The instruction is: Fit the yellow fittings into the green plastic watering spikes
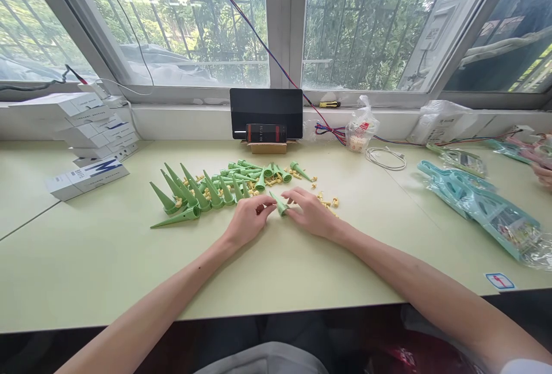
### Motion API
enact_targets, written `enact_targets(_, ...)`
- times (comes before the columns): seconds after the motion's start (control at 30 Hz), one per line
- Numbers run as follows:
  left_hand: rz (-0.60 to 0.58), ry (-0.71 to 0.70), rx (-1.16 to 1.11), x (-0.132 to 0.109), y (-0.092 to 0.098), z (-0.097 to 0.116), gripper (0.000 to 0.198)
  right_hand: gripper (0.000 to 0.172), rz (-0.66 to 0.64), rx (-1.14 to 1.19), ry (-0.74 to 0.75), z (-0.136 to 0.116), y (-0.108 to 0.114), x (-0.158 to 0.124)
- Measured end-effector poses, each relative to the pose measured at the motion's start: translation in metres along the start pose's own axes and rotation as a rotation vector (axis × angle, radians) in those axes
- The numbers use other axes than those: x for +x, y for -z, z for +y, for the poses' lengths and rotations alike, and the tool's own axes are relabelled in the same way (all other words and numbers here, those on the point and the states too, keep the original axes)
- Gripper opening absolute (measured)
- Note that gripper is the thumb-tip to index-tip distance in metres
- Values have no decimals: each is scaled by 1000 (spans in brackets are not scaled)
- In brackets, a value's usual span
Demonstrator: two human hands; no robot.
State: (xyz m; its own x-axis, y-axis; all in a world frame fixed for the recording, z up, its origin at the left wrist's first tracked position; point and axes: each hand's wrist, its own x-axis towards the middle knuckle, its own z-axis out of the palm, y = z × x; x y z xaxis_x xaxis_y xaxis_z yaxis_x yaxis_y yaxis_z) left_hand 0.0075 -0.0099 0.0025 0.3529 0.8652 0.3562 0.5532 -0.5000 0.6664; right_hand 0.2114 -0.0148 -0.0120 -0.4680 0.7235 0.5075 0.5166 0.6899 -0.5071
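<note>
My right hand [313, 213] is closed on a small green plastic cone spike [279, 203], held tilted between thumb and fingers just above the table. Close beside it, my left hand [250, 217] has its thumb and fingertips pinched together; whatever they may hold is hidden. Left of my hands, a row of green cones [212, 193] stands with points upward, and one cone [176, 217] lies on its side in front of them. Behind my hands more green cones [241, 174] lie in a loose heap. Small yellow plastic pieces [334, 202] are scattered among the cones and behind my right hand.
A phone [266, 133] leans against a dark tablet [266, 110] by the window. White boxes [88, 178] are stacked at left. A coiled white cable [386, 159] and a plastic bag [361, 126] lie behind right. Bagged turquoise items [483, 204] and another person's hand [542, 174] are far right.
</note>
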Motion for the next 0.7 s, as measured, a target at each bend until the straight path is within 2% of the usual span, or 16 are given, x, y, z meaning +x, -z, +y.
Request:
enact_targets(0.1, 26, 2, -5, 0, 1, 1, 21, 27, 43, -16, 21, 3, 3, 0)
enact_targets(0.2, 41, 6, -5, 0, 2, 1, 22, 19, 153, -78, -2, 12, 10, 2)
enact_targets(0.37, 26, 17, -27, 0, 1, 0, 23, 14, 274, -288, -196, 29, 30, 6)
enact_targets(0.53, 10, -4, -14, 0, 0, -2, 27, 16, 128, -494, -504, 35, 46, 6)
enact_targets(0.7, -3, -17, -1, 0, 1, -2, 30, 18, -1, -513, -595, 38, 44, 4)
